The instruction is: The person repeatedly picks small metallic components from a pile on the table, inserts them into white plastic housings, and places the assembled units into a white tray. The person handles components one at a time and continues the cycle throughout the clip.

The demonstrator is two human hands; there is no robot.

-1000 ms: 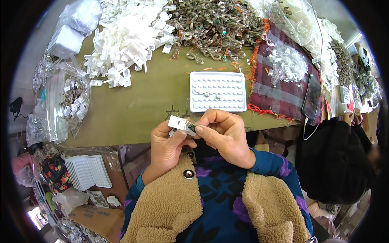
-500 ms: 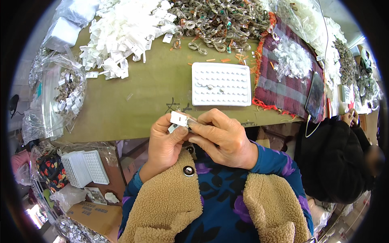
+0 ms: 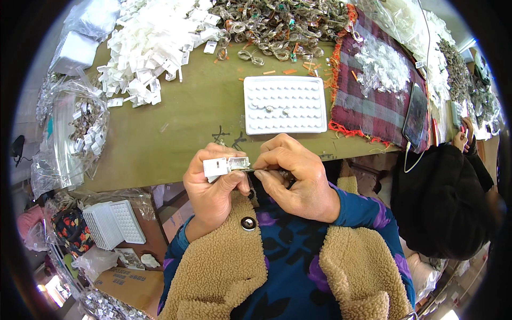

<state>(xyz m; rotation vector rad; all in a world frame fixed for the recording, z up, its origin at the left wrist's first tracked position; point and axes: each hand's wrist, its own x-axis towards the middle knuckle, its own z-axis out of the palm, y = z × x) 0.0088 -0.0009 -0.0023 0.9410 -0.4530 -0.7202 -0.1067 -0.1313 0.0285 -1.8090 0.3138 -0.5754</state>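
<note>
My left hand (image 3: 210,186) is closed on a small white plastic tag (image 3: 215,167), held between thumb and fingers in front of my chest. A clear piece with a metallic sheen (image 3: 238,163) sits at the tag's right end. Thumb and forefinger of my right hand (image 3: 298,178) are pinched together just beside that end, on something thin that I cannot make out. Just beyond my hands, a white tray (image 3: 250,127) with rows of round bumps lies on the green table (image 3: 176,144). Two small round metallic parts (image 3: 285,112) rest in it.
White tags (image 3: 154,42) are heaped at the far left, coiled clear cords (image 3: 277,26) at the back. A plaid cloth (image 3: 346,106) bears clear pieces (image 3: 381,66) and a phone (image 3: 414,117). Plastic bags (image 3: 64,144) lie left. A co-worker in black (image 3: 442,202) sits at right.
Both hands have drawn slightly apart and the left has shifted left with the tag. The tag has turned, and its clear end piece now shows. The right hand has moved off the tag's face.
</note>
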